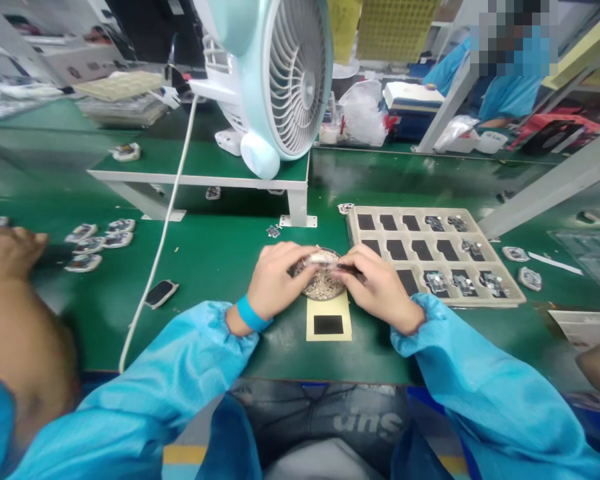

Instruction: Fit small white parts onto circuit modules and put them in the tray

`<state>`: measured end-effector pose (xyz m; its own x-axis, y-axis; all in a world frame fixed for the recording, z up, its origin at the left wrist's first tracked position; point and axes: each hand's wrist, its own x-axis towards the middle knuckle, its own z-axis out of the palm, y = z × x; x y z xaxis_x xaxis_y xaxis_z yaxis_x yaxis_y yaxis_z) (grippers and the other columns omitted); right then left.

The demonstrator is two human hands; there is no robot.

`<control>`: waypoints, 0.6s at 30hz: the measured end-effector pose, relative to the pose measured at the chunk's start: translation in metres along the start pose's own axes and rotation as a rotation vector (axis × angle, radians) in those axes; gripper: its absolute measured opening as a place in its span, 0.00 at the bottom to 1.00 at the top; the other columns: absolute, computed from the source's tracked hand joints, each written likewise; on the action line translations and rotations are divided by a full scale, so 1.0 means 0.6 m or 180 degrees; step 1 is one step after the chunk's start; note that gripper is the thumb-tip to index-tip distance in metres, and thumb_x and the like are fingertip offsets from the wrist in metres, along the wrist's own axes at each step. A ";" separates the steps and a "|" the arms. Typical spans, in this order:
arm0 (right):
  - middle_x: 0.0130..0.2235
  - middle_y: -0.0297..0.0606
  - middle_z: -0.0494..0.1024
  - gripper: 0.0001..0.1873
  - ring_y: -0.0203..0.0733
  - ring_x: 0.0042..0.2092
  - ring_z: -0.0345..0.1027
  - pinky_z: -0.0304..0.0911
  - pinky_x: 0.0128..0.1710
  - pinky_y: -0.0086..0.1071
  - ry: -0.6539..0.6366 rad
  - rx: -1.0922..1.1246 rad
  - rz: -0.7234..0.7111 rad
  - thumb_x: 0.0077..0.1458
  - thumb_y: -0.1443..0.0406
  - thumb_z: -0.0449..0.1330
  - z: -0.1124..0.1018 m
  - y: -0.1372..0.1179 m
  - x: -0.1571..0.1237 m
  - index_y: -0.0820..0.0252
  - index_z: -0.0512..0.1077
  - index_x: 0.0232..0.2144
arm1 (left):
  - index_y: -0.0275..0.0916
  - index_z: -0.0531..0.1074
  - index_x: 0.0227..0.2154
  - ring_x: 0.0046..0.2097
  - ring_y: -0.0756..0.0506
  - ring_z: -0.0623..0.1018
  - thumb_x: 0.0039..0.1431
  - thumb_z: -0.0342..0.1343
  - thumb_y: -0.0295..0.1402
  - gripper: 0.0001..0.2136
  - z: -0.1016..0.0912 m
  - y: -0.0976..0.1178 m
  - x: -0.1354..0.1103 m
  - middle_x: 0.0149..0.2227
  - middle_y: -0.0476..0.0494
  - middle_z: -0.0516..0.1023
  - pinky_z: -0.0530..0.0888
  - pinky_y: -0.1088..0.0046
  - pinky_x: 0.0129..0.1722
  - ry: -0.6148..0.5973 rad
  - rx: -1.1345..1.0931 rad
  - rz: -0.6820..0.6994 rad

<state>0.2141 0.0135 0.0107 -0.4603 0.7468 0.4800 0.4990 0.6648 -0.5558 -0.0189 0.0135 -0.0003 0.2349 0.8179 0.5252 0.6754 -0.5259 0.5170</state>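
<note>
My left hand and my right hand meet over a small round dish of tiny silvery parts on the green bench. The left fingers pinch a small pale part above the dish. The right fingers are closed round a thin dark tool, its tip pointing at that part. Just below the dish lies a beige card with a black square in its middle. Both arms wear blue sleeves, and a blue band sits on the left wrist.
A beige compartment tray with several small assemblies lies right of my hands. A pale blue fan stands on a raised shelf behind, its white cord running down the bench. Loose parts lie left. Another person's arm is at left; a blue-coated person works far right.
</note>
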 end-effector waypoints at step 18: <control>0.37 0.39 0.77 0.11 0.44 0.40 0.74 0.65 0.38 0.36 -0.0553 -0.0741 0.0347 0.67 0.58 0.58 0.008 0.005 0.005 0.57 0.77 0.37 | 0.31 0.72 0.52 0.56 0.34 0.71 0.65 0.59 0.44 0.21 -0.093 -0.280 0.167 0.53 0.29 0.75 0.66 0.50 0.58 0.0851 0.0575 -0.2075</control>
<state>0.2107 0.0173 0.0072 -0.5034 0.8133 0.2917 0.6979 0.5818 -0.4177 -0.1479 0.1705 0.0033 -0.4179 0.8548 0.3077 0.7301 0.1144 0.6737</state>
